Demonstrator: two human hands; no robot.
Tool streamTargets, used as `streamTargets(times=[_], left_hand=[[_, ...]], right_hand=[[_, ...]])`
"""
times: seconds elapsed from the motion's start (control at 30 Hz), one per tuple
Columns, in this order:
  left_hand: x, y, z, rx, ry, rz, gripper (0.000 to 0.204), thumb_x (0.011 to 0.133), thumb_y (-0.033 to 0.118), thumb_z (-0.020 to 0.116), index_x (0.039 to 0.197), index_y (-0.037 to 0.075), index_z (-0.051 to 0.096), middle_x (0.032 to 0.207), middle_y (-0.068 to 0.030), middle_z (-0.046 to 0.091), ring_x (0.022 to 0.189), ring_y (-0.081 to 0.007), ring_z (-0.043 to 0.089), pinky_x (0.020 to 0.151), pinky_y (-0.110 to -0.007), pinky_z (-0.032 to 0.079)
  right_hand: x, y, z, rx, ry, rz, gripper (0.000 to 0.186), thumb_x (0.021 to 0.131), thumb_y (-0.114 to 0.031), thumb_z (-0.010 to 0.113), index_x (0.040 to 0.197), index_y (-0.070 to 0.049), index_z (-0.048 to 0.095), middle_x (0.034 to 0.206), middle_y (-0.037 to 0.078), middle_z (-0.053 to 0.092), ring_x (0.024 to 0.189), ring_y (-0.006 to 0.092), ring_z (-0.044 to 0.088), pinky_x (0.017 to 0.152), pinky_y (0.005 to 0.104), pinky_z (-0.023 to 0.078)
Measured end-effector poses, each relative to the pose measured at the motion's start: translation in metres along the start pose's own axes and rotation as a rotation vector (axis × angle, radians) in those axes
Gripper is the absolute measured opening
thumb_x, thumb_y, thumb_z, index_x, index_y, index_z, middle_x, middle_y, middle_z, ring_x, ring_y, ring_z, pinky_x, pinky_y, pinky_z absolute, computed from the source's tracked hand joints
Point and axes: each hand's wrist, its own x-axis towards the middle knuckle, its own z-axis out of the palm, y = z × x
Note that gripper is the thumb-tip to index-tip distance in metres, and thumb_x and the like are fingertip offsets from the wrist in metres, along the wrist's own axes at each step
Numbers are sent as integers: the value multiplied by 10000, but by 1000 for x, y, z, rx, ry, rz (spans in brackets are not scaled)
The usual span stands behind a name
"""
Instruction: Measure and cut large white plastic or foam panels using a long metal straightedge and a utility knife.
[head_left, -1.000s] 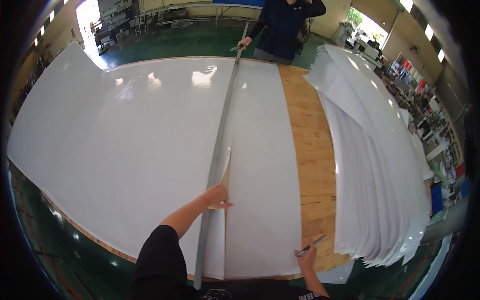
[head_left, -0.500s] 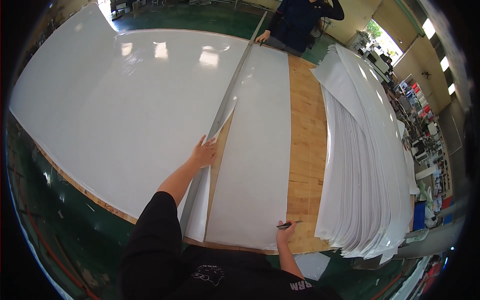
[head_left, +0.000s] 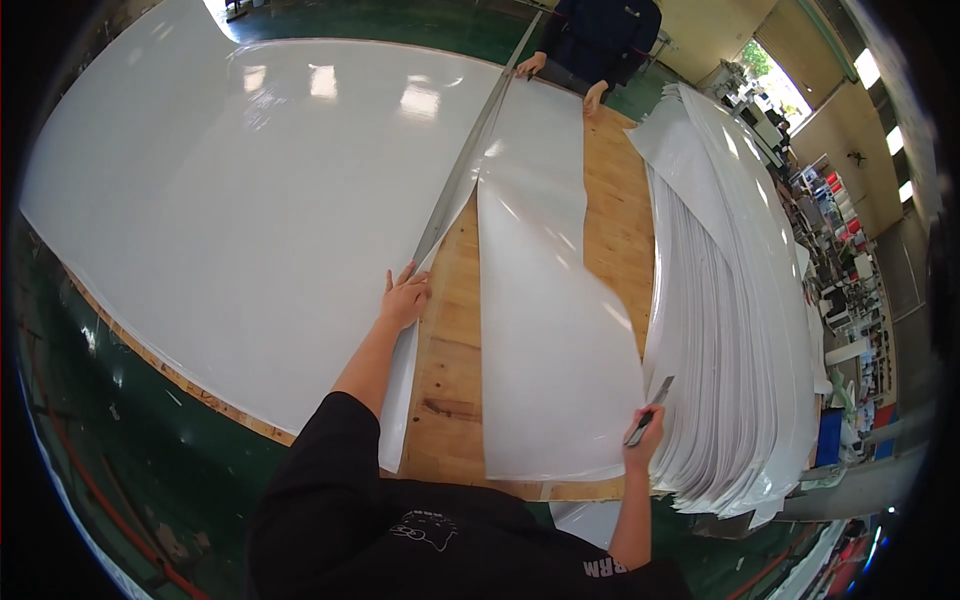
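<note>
A long metal straightedge (head_left: 463, 182) lies across a big glossy white sheet (head_left: 250, 230). My left hand (head_left: 406, 297) presses on its near part, fingers apart and fairly flat. In my right hand (head_left: 645, 440) is a utility knife (head_left: 652, 408), its blade pointing away from me. The same hand is at the near right corner of a separated white strip (head_left: 555, 350), which seems pinched along with the knife. That strip bows upward on its right side, and a widening gap beside it bares the wooden tabletop (head_left: 445, 385).
Across the table a person in dark clothing (head_left: 600, 40) has one hand by the straightedge's far end and the other at the strip's far corner. A thick stack of white sheets (head_left: 725, 330) stands at the right. Beyond the table edges lies a green floor (head_left: 180, 400).
My right hand has moved right and slightly away, swinging the strip's near end rightward and widening the gap. The other person's raised hand has come down to the strip. My left hand stays on the straightedge.
</note>
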Motion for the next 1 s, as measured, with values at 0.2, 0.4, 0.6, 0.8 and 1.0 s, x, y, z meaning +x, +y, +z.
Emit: streamTargets(times=[0.2,0.4,0.6,0.8,1.0], left_hand=[[-1,-1,-2,-38,53,-13,224,868,182,431,807,180,647,1335,82,506,1408,-186,218,1137,-578,74],[1,1,-1,-21,73,-3,223,856,174,435,793,181,648,1320,88,519,1405,-188,228,1130,-594,69],[0,0,-2,-11,75,-7,225,848,177,428,797,185,647,1318,86,524,1402,-190,239,1127,-602,55],[1,4,-2,-10,77,-3,217,838,178,428,795,173,641,1323,85,521,1399,-190,247,1126,-604,55],[0,2,-3,17,55,1,237,842,129,436,851,193,664,1336,92,504,1405,-191,229,1122,-602,50]], right_hand=[[48,-6,-25,-75,-24,-105,90,871,-55,552,878,-43,463,701,137,503,632,257,531,630,324,446],[83,14,-36,-55,-45,-128,103,854,-7,563,870,-33,464,700,138,516,628,237,528,634,299,447],[93,17,-41,-123,-68,-205,110,843,14,569,869,-27,470,702,129,519,625,231,524,638,295,448],[85,29,-37,-133,-61,-241,99,846,30,554,866,-26,475,711,126,525,640,229,536,660,303,464],[76,33,-33,-152,-74,-184,94,847,41,544,863,-18,472,748,118,533,679,219,543,688,302,470]])
